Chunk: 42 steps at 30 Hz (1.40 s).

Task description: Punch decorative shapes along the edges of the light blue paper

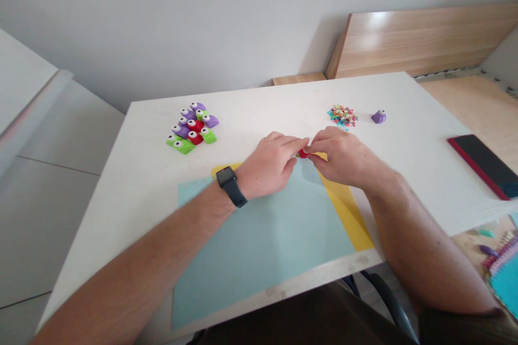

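Note:
A small red craft punch (303, 153) is at the far edge of the light blue paper sheet (259, 237), mostly covered by fingers. My left hand (272, 164), below a black watch, lies over the paper with its fingertips closed on the punch's left side. From the other side, my right hand (338, 153) pinches the same punch between thumb and fingers. Whether the paper sits inside the punch's slot is hidden. Beneath the blue sheet, a yellow sheet (348, 210) shows along the right and far edges.
Several purple, green and red craft punches (195, 125) stand grouped at the far left. A pile of colourful confetti (342, 115) and a single purple punch (379, 116) lie at the far right. Near the table's right edge rests a dark phone with a red edge (485, 164).

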{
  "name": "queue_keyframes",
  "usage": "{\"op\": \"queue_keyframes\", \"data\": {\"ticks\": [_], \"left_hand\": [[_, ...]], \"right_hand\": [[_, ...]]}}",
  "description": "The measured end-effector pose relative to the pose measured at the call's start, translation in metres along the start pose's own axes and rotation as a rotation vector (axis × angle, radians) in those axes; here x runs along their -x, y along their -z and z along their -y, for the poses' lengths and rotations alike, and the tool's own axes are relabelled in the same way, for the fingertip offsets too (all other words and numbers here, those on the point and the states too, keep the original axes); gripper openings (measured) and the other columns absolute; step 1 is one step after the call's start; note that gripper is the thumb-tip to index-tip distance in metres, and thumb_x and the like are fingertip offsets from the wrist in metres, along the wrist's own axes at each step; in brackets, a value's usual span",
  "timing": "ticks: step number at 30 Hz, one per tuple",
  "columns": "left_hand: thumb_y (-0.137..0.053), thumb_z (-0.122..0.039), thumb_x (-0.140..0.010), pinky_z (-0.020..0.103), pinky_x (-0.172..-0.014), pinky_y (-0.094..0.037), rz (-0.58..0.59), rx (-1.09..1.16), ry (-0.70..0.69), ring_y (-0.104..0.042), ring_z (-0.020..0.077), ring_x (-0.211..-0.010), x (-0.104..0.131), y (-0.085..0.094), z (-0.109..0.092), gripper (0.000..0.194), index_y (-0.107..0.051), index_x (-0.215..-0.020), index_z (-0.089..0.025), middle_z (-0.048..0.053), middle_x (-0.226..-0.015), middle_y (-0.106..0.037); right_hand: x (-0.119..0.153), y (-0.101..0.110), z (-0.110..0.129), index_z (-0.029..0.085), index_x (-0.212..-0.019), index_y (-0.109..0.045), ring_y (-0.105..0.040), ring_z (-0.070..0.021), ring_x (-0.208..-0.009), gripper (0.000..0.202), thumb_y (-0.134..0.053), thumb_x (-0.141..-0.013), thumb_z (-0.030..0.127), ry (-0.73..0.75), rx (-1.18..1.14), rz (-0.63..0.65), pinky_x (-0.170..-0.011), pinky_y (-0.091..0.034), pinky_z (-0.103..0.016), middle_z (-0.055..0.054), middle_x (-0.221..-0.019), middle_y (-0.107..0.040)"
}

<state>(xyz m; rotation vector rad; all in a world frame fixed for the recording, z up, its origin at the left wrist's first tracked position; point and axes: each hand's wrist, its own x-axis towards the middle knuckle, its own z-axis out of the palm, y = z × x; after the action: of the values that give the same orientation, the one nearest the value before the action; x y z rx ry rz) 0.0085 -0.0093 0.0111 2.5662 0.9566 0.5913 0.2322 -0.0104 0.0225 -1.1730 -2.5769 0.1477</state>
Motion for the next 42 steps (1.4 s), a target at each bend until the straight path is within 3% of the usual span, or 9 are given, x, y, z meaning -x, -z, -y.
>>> {"op": "queue_keyframes", "data": {"ticks": [14, 36, 42], "left_hand": [[-0.044, -0.007, -0.094, 0.045, -0.102, -0.043, 0.075, -0.114, 0.024, -0.058, 0.0259, -0.117, 0.001, -0.007, -0.004, 0.047, -0.062, -0.132, -0.025, 0.005, -0.13, -0.071], [-0.049, -0.007, -0.084, 0.046, -0.109, -0.042, 0.078, -0.093, 0.0, -0.057, 0.0266, -0.128, 0.001, -0.009, -0.002, 0.052, -0.062, -0.133, -0.023, 0.006, -0.137, -0.068], [-0.052, -0.01, -0.084, 0.045, -0.111, -0.045, 0.047, -0.018, -0.003, -0.061, 0.025, -0.126, -0.001, -0.009, 0.006, 0.052, -0.064, -0.132, -0.028, 0.003, -0.134, -0.071]], "right_hand": [[-0.001, 0.0, 0.002, 0.017, -0.085, -0.079, -0.066, -0.0213, -0.086, 0.025, -0.056, -0.094, 0.013, -0.016, -0.011, 0.076, -0.08, -0.048, -0.032, -0.01, -0.089, -0.073], [-0.003, -0.003, 0.001, 0.017, -0.082, -0.078, -0.068, -0.0209, -0.088, 0.028, -0.054, -0.095, 0.013, -0.037, -0.019, 0.113, -0.081, -0.048, -0.031, -0.01, -0.091, -0.074], [-0.002, -0.002, -0.001, 0.018, -0.085, -0.08, -0.067, -0.0203, -0.086, 0.026, -0.056, -0.095, 0.015, -0.041, -0.047, 0.1, -0.079, -0.047, -0.03, -0.009, -0.089, -0.074]]}}
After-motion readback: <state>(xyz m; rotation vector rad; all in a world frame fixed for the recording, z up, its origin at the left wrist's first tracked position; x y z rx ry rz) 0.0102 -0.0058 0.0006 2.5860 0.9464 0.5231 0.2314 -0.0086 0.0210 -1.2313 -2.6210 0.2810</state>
